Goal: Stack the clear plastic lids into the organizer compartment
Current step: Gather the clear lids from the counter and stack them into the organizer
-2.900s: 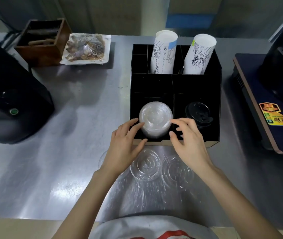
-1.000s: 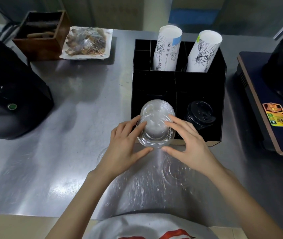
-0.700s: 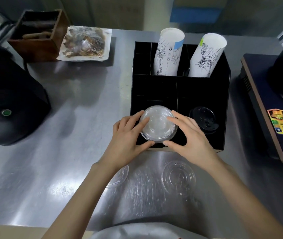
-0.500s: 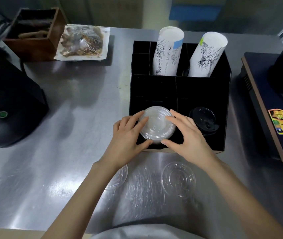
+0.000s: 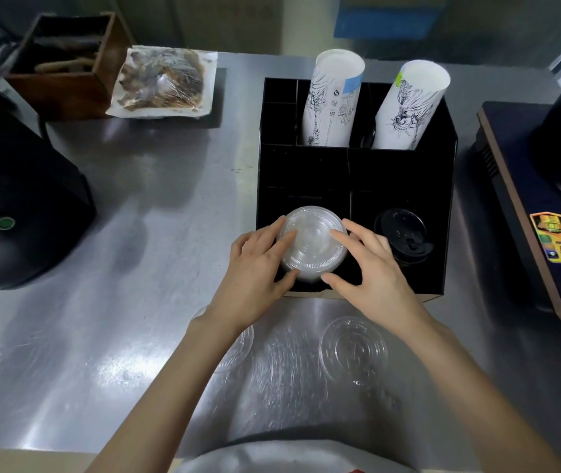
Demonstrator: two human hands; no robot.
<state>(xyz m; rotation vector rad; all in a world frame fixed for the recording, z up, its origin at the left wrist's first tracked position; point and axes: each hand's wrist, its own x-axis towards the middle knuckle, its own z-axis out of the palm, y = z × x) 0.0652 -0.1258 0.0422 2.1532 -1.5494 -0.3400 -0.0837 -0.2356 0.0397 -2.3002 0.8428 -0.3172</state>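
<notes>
Both hands (image 5: 313, 268) clasp the clear lid stack (image 5: 312, 242) above a scuffed steel counter (image 5: 156, 233).

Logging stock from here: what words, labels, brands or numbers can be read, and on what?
None can be read with certainty.
Left white paper cup stack: small printed marks, too small.
Right white paper cup stack: drawn artwork, lettering blurred.
Orange and yellow sticker on dark machine: characters blurred.
Clear plastic lid stack: embossing unreadable.
</notes>
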